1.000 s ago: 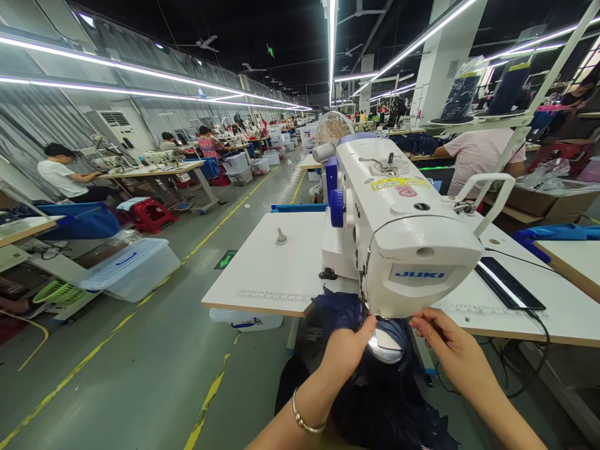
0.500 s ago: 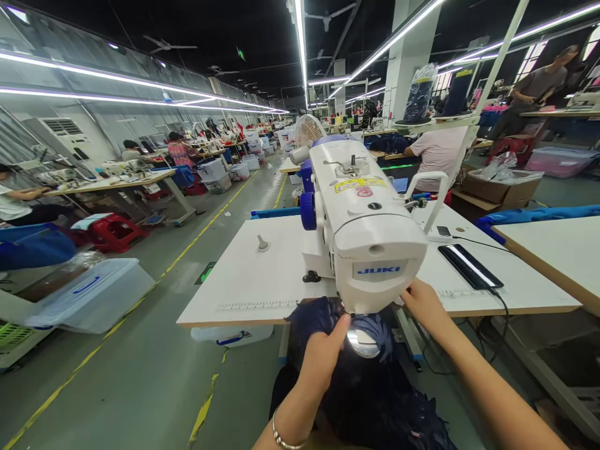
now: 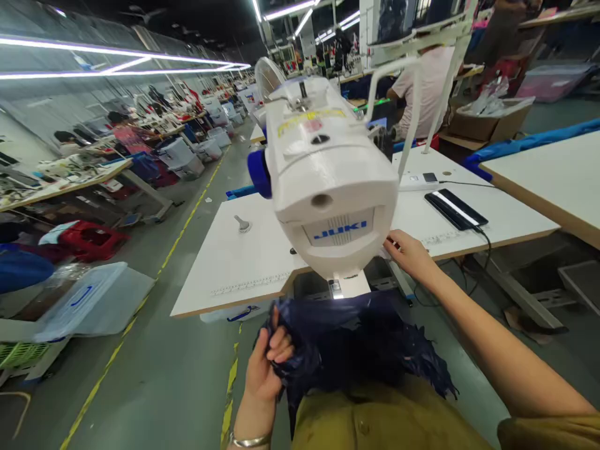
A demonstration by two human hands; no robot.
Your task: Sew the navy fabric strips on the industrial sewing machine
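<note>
A white JUKI sewing machine stands on a white table right in front of me. Dark navy fabric lies bunched below the machine head and over my lap. My left hand is closed on the left edge of that fabric, fingers curled into it. My right hand reaches to the right side of the machine head at the table edge; its fingers are partly behind the machine, and what they touch is hidden.
A black phone with a cable lies on the table to the right. Another white table stands at the right. A clear plastic bin sits on the floor at left. Other people sit at work tables along the aisle.
The view has tipped down and closer to the machine. My left hand came away from under the machine head and pulled back toward me, gripping the navy fabric. My right hand stayed beside the head.
</note>
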